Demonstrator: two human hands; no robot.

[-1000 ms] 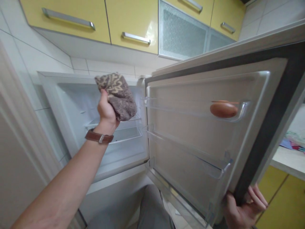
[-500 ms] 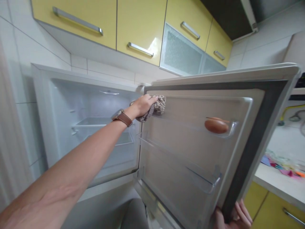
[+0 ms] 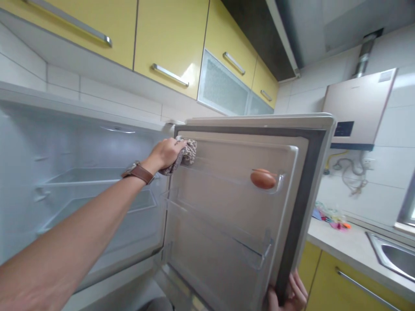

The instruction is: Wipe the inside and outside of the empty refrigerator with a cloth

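Observation:
My left hand (image 3: 166,153), with a brown-strapped watch (image 3: 138,172) on its wrist, is closed on a patterned brown cloth (image 3: 188,152). It presses the cloth to the upper inner corner of the open fridge door (image 3: 214,190), near the hinge side. At the door's lower outer edge, my right hand (image 3: 290,296) grips the edge beside the dark grey door seal (image 3: 300,190), thumb on the inner side and fingers round the outside. A brown egg-like object (image 3: 263,179) sits in the top clear door shelf, away from the cloth.
Inside the fridge are clear shelves (image 3: 87,175). Yellow cupboards (image 3: 171,39) hang above. Right of the door are a counter (image 3: 337,239) with colourful items (image 3: 339,225), a sink (image 3: 394,255) and a wall-mounted water heater (image 3: 356,110).
The camera view has turned to the right, bringing the heater and sink into sight. Both hands keep their holds, with the cloth still at the door's upper hinge corner.

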